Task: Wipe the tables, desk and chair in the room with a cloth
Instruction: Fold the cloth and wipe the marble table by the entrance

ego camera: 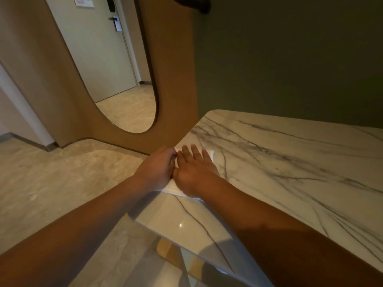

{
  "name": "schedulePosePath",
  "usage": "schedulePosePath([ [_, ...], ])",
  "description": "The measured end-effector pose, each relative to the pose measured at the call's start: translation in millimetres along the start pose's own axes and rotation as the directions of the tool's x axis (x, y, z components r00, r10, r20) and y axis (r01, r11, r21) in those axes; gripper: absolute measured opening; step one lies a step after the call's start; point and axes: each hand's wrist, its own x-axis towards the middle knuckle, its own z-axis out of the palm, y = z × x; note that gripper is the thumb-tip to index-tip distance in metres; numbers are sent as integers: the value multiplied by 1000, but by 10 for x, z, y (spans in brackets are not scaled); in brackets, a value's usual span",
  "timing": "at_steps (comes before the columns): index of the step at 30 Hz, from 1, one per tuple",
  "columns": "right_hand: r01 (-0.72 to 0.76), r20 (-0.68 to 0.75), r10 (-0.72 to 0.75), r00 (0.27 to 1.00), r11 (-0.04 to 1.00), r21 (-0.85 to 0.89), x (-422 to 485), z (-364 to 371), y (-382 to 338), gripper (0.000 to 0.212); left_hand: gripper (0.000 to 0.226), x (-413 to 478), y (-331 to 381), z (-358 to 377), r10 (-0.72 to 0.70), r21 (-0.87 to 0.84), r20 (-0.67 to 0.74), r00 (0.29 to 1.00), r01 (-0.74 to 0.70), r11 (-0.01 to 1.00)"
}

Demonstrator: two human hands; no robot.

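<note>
A white marble table (pixel 290 162) with grey veins fills the right half of the view. A white folded cloth (pixel 210 153) lies near the table's left edge, mostly covered by both hands. My right hand (pixel 192 170) presses flat on the cloth with its fingers straight and spread. My left hand (pixel 157 168) sits at the cloth's left side by the table edge, fingers curled over the cloth's edge. The two hands touch each other.
A tan wooden panel (pixel 172 79) with an oval opening stands just beyond the table's left end. A dark green wall (pixel 290 59) backs the table. Through the opening are a pale door (pixel 99 48) and beige stone floor (pixel 51 183).
</note>
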Motion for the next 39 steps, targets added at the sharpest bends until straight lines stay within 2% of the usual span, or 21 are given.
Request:
schedulePosePath([
  [4, 6, 32, -6, 999, 1000, 1, -245, -59, -172, 63, 38, -242, -2, -2, 24, -112, 6, 1000, -23, 993],
  [7, -4, 34, 2, 999, 998, 68, -401, -72, -293, 63, 48, -443, 2, -49, -38, -100, 83, 996, 46, 994],
  [10, 4, 45, -8, 999, 996, 94, -540, -54, -370, 65, 51, -601, 33, -84, -34, -88, 122, 992, 45, 995],
  [15, 18, 32, -22, 999, 993, 120, -799, -16, -318, 70, 54, -808, 237, -118, -55, 26, 247, 967, 51, 998],
  [20, 20, 13, -22, 1000, 989, 146, -1126, 17, -114, 74, 57, -921, 539, -69, -44, 141, 330, 943, -3, 990],
  [26, -6, -27, 11, 1000, 987, 161, -1649, 41, 217, 72, 95, -1021, 1010, 78, 64, 231, 362, 930, -157, 960],
  [28, -29, -23, 34, 999, 985, 169, -1841, 32, 350, 72, 90, -1033, 1210, 143, 106, 253, 395, 913, -219, 942],
  [31, -73, -17, 77, 997, 986, 147, -2139, 13, 558, 73, 65, -1024, 1530, 240, 128, 242, 439, 889, -255, 936],
  [39, -191, 27, 189, 982, 975, 115, -2948, 25, 1158, 78, 65, -1127, 2357, 517, 319, 43, 458, 830, -379, 924],
])
